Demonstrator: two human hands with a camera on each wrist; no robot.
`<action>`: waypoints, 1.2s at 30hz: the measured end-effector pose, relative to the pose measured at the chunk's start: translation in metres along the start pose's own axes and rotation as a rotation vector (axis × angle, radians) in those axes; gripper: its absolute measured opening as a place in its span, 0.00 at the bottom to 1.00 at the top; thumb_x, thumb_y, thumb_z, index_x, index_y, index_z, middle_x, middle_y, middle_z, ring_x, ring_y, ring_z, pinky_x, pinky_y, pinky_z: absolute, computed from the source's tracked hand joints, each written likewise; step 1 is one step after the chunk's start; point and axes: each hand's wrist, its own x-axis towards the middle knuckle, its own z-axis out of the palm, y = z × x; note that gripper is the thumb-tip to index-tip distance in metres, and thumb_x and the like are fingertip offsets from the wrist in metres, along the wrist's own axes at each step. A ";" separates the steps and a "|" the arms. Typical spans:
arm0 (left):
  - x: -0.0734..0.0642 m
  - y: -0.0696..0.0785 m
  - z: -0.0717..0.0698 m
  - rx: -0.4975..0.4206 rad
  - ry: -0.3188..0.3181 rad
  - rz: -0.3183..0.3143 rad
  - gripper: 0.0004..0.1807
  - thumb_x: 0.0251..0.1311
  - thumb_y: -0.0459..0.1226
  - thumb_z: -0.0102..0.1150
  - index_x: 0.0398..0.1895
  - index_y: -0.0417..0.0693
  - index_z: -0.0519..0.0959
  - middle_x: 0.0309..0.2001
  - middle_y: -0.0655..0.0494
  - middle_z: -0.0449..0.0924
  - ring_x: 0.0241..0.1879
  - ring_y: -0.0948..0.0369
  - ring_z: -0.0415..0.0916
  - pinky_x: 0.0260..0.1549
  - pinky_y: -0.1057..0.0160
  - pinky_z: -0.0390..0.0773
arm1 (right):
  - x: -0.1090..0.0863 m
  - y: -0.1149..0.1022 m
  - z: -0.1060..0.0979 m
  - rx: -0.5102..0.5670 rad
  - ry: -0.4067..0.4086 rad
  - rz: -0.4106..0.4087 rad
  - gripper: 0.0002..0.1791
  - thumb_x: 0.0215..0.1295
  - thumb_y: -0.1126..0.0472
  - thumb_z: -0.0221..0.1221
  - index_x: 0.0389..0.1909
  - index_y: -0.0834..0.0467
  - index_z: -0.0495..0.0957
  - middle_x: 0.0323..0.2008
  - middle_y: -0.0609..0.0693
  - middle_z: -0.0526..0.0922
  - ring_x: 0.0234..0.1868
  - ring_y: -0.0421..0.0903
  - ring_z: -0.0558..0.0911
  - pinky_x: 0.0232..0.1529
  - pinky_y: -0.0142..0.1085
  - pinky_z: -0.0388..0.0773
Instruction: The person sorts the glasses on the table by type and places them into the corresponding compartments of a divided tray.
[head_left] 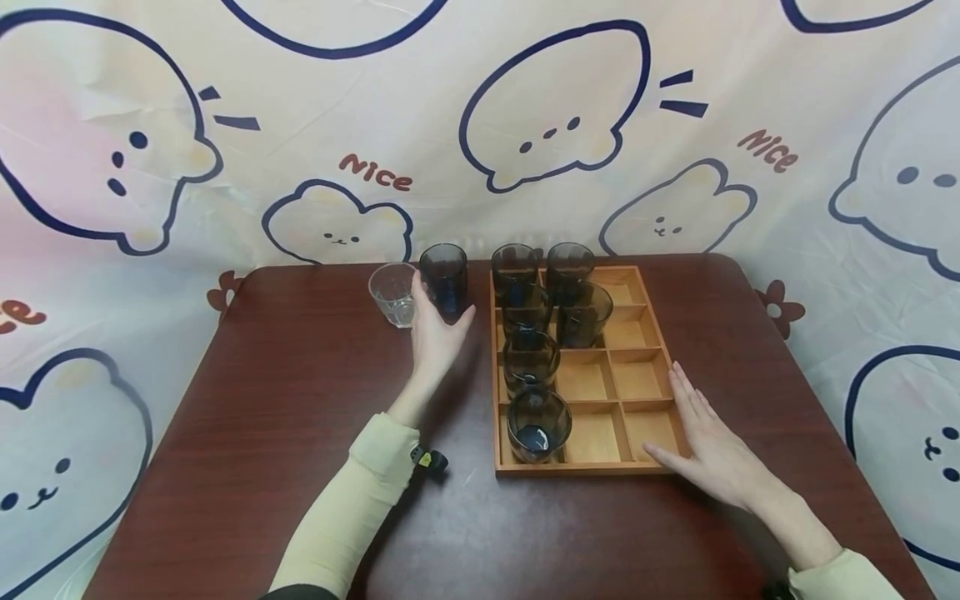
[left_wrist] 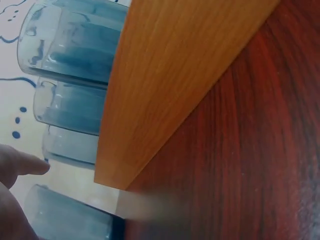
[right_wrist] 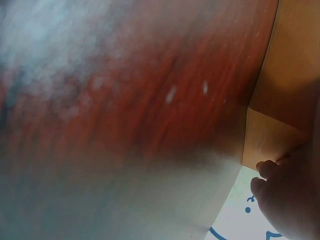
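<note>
My left hand (head_left: 437,337) reaches to a dark tinted glass (head_left: 444,283) on the table, its fingers along the glass's left side and the thumb spread out at the right. In the left wrist view, a gap shows between the thumb (left_wrist: 30,165) and that glass (left_wrist: 70,215). Just left of them stands a clear glass (head_left: 392,293). My right hand (head_left: 708,446) lies at the right edge of a divided wooden tray (head_left: 588,468), fingers straight and thumb over the front right corner. Dark glasses fill the tray's left column, front one (head_left: 538,427) included; two more occupy the back of the middle column.
The tray's right column and the two front compartments (head_left: 592,433) of its middle column hold no glasses. A printed cloth (head_left: 540,108) hangs behind and beside the brown table (head_left: 300,400). The table's back edge runs close behind the glasses.
</note>
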 end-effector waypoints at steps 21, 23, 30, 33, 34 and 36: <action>0.019 0.009 0.003 -0.161 -0.023 -0.036 0.65 0.59 0.43 0.81 0.90 0.56 0.44 0.88 0.48 0.53 0.88 0.49 0.54 0.84 0.42 0.62 | 0.001 0.000 -0.001 0.003 -0.005 0.015 0.66 0.74 0.38 0.68 0.91 0.54 0.30 0.92 0.57 0.35 0.92 0.57 0.45 0.77 0.15 0.25; 0.019 0.011 0.003 -0.170 -0.029 -0.056 0.65 0.59 0.43 0.81 0.90 0.56 0.44 0.88 0.47 0.54 0.88 0.49 0.54 0.84 0.41 0.62 | 0.001 0.000 -0.001 0.000 -0.005 0.014 0.66 0.73 0.38 0.68 0.91 0.54 0.30 0.92 0.57 0.35 0.92 0.57 0.45 0.77 0.15 0.25; 0.023 0.021 0.007 -0.182 -0.006 -0.122 0.61 0.60 0.43 0.79 0.88 0.50 0.47 0.85 0.40 0.60 0.86 0.44 0.59 0.83 0.41 0.63 | 0.001 0.001 0.001 -0.006 0.005 0.010 0.66 0.73 0.38 0.69 0.91 0.54 0.30 0.92 0.57 0.36 0.92 0.57 0.46 0.78 0.15 0.26; 0.025 0.026 0.008 -0.180 0.014 -0.136 0.60 0.60 0.42 0.78 0.87 0.49 0.47 0.84 0.39 0.62 0.84 0.43 0.62 0.83 0.42 0.64 | 0.001 0.001 0.001 -0.006 0.006 0.012 0.66 0.73 0.38 0.69 0.91 0.54 0.30 0.92 0.57 0.36 0.92 0.57 0.46 0.78 0.15 0.26; 0.025 0.026 0.009 -0.178 0.019 -0.136 0.59 0.60 0.42 0.78 0.87 0.49 0.48 0.83 0.38 0.62 0.84 0.43 0.62 0.83 0.42 0.64 | 0.001 0.001 0.000 -0.007 0.007 0.012 0.66 0.73 0.38 0.69 0.91 0.54 0.30 0.92 0.57 0.36 0.92 0.57 0.46 0.78 0.15 0.26; 0.026 0.026 0.010 -0.173 0.032 -0.133 0.58 0.61 0.40 0.77 0.87 0.49 0.48 0.83 0.38 0.62 0.84 0.43 0.62 0.83 0.43 0.64 | 0.001 0.001 0.000 -0.008 0.005 0.011 0.66 0.73 0.38 0.69 0.91 0.54 0.30 0.92 0.57 0.36 0.92 0.57 0.46 0.77 0.15 0.26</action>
